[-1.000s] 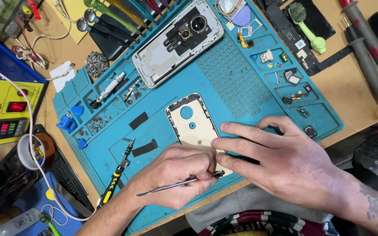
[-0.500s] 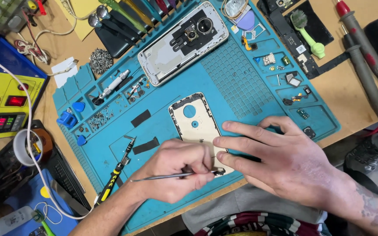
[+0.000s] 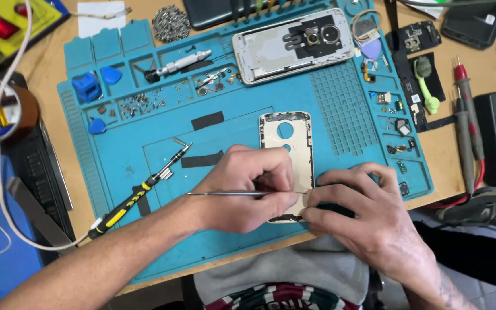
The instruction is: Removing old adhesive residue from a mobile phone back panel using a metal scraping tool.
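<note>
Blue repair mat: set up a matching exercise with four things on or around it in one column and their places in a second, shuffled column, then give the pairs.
Things:
1. thin metal tool
2. phone back cover
3. opened phone frame
4. yellow-and-black screwdriver

Places:
A. at the top of the blue repair mat, camera parts showing
B. lying loose on the mat, beside the left forearm
C. held in the left hand
D. flat on the mat, its near end under both hands, with the right hand pressing it

Pairs: 1-C, 2-D, 3-A, 4-B
</note>
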